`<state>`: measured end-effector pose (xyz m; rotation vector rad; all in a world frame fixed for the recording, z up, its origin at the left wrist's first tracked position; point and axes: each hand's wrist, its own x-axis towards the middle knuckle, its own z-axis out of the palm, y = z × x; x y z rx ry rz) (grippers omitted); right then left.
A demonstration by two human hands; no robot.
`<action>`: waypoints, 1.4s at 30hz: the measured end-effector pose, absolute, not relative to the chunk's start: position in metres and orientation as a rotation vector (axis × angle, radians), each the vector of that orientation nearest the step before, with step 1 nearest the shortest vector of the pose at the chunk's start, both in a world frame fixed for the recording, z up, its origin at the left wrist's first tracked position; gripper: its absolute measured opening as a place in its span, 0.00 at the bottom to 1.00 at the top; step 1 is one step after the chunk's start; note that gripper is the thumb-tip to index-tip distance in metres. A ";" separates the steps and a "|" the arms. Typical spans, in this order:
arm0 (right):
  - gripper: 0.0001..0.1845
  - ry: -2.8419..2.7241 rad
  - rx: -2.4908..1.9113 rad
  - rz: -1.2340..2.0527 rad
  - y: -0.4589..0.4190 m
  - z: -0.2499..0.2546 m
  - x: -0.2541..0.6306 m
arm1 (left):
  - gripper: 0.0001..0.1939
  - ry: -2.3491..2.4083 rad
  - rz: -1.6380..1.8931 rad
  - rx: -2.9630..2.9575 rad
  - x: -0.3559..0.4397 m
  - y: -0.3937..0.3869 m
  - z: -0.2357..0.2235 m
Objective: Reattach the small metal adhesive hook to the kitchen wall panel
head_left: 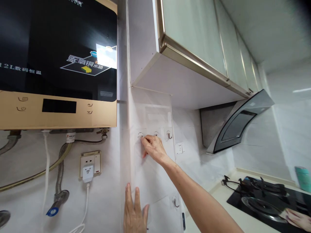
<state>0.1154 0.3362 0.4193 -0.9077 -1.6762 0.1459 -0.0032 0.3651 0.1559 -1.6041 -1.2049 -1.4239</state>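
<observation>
My right hand [153,147] reaches up to a row of three small wall hooks and its fingers pinch at the leftmost hook [140,135]. Whether anything is between the fingertips I cannot make out. The other two hooks [168,135] hang bare to its right. My left hand [134,212] lies flat against the white wall lower down, fingers stretched upward, over a thin see-through sheet [160,207]. A further hook [176,202] sits low on that sheet.
A gold and black water heater [58,64] hangs at upper left with hoses and a plugged socket [89,163] below. Wall cupboards [194,38] overhang the hooks. At right are a range hood [239,124], a gas hob [267,200] and another person's hand [300,218].
</observation>
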 end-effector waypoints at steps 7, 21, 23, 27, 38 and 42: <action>0.20 -1.612 -0.935 0.136 0.337 0.416 0.111 | 0.44 -1.202 -1.432 -1.614 -0.004 0.366 0.155; 0.17 -1.729 -1.141 -0.122 0.325 0.423 0.115 | 0.43 -1.177 -1.461 -1.595 -0.002 0.367 0.155; 0.17 -1.772 -1.066 -0.094 0.329 0.422 0.121 | 0.43 -1.162 -1.455 -1.587 -0.002 0.368 0.154; 0.18 -1.778 -0.935 0.019 0.337 0.419 0.126 | 0.44 -1.179 -1.456 -1.589 -0.002 0.370 0.153; 0.17 -1.638 -1.054 -0.060 0.334 0.417 0.108 | 0.44 -1.208 -1.462 -1.633 -0.003 0.369 0.153; 0.17 -1.680 -1.071 -0.051 0.332 0.420 0.111 | 0.44 -1.214 -1.464 -1.609 -0.002 0.371 0.151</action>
